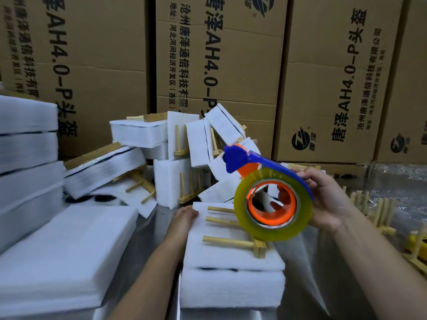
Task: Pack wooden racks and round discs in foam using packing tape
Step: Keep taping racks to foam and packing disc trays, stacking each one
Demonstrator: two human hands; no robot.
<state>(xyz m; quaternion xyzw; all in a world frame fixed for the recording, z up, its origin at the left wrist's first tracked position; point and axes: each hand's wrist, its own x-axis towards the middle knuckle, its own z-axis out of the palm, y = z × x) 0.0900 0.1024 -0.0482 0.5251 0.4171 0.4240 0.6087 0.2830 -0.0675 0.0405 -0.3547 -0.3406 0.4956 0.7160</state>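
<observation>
You are partway through. Behind the foam bundle (231,285) in front of you lies a tumbled pile of wrapped bundles (175,144), so a good many look done. This one appears folded but not yet taped, as far as can be seen. It holds a wooden rack (233,242) with its pegs sticking out on top, and a dark edge shows between its layers, probably a disc. Your left hand (184,214) steadies the bundle's far left corner, but I cannot tell whether the fingers lie flat or hook over it. Your right hand (330,202) grips the tape dispenser (272,204) just above the bundle's right side. Bare racks (379,211) wait to its right and spare foam sheets (64,250) to its left. The cardboard boxes (219,54) beyond are closed, their contents unseen.
</observation>
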